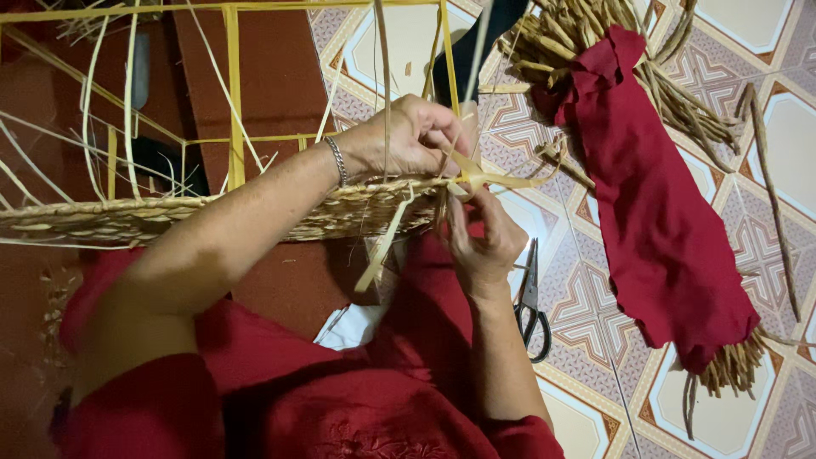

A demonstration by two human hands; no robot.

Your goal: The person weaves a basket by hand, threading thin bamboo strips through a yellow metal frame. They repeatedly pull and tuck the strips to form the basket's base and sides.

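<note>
At the woven rim (pixel 255 212), I judge weaving underway: both hands, left (pixel 399 140) and right (pixel 483 242), pinch a pale strip (pixel 501 180), needing tucking next.

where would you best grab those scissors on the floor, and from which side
Take the scissors by the black finger loops, the end nearest the person, coming from above on the right-hand side. They lie flat on the tiled floor with the blades pointing away, just beside the right hand; the loops sit clear of the red garment.

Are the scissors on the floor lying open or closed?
Closed. The scissors lie flat on the tiled floor, blades together in one point, handles side by side, beside the right hand.
</note>
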